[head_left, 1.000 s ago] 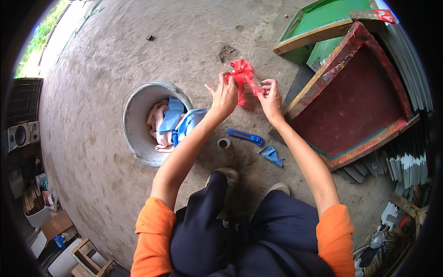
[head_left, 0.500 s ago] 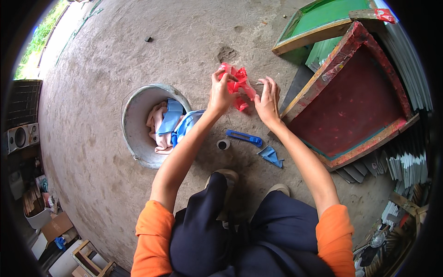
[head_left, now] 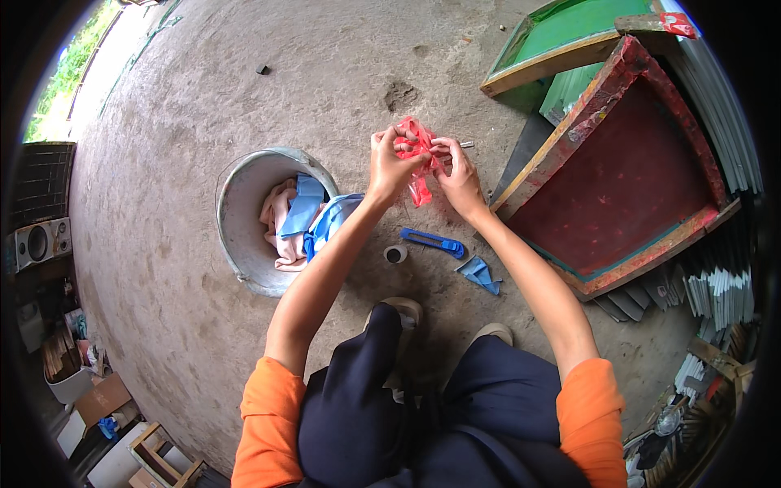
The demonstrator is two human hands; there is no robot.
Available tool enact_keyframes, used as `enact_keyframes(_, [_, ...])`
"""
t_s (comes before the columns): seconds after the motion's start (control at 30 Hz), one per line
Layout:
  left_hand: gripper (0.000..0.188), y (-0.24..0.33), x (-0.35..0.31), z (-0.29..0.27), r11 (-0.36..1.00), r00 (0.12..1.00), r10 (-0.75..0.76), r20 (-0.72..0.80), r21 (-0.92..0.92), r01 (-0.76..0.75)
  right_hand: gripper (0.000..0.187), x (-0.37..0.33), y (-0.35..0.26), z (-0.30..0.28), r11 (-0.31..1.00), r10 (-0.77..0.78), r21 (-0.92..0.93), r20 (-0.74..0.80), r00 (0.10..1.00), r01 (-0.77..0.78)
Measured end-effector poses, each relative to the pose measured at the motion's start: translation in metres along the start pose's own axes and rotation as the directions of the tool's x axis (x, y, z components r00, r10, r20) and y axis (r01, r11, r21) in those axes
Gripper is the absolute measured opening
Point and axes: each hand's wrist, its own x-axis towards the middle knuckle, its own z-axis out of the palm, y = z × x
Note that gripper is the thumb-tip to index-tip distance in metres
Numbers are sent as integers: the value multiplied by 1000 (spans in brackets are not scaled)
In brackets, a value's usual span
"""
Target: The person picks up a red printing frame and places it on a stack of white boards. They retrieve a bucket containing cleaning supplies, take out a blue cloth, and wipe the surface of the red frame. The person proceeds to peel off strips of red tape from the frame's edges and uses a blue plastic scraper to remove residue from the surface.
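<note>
Between my two hands, above the concrete floor, is a crumpled piece of thin red plastic film [head_left: 420, 189]. My left hand [head_left: 392, 163] pinches its left side. On its right side, the fingers of my right hand [head_left: 457, 175] are closed on the film. A thin pale stick-like piece [head_left: 466, 145] pokes out by my right fingers; what it belongs to is hidden. On the floor below my hands lie a blue utility knife [head_left: 433, 242], a small roll [head_left: 395, 254] with a dark centre and a folded blue scrap [head_left: 480, 275].
A grey bucket [head_left: 236, 224] with pink and blue cloths [head_left: 301, 207] stands left of my left forearm. To the right lean a red-stained wooden screen frame [head_left: 537, 191] and a green one [head_left: 561, 37]. Boxes and a speaker [head_left: 37, 242] line the left edge.
My right hand has moved left and closed on the red film, closer to my left hand. The film is bunched more tightly between them.
</note>
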Motion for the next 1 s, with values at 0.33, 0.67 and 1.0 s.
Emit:
enact_keyframes(0.33, [12, 5, 2, -10, 972, 998, 0, 64, 235, -15, 38, 4, 11, -9, 988, -41, -154, -233, 972, 5])
enact_keyframes(0.67, [22, 46, -42, -104, 999, 994, -26, -107, 36, 30, 20, 23, -40, -6, 988, 18, 155, -203, 979, 14])
enact_keyframes(1.0, [18, -8, -152, -220, 996, 960, -28, -278, 70, 49, 14, 13, -159, 84, 931, -264, -99, 479, 837, 350])
